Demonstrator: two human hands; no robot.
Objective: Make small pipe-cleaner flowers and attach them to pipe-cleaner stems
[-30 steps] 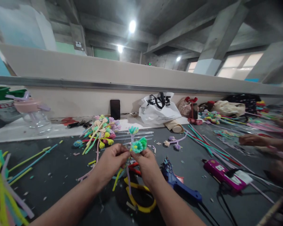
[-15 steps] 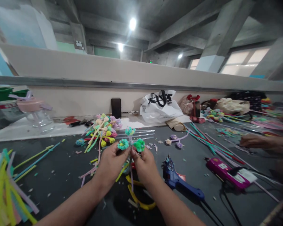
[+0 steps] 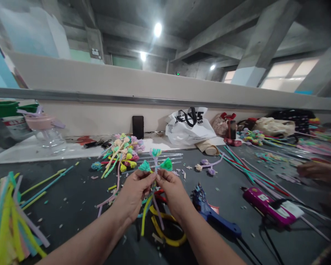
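A small pipe-cleaner flower sprig stands between my hands above the table. It has a pale purple stem and three green-and-teal flower heads, one on top and one to each side. My left hand is closed on the sprig at its fork, with thumb and fingers pinched together. From the other side my right hand pinches the same spot, thumb tips almost meeting. The stem's purple lower end hangs below the hands. Beside it hangs a yellow pipe cleaner; its upper end is hidden by my fingers.
A blue glue gun and a magenta device with cords lie at right. Finished flowers are piled behind my hands. Pipe-cleaner strips lie at left. A clear bottle stands further back. Another person's hand works at far right.
The flower heads have turned from facing me to showing their sides. A yellow pipe cleaner now hangs longer and more upright below my hands. The whole view has shifted slightly.
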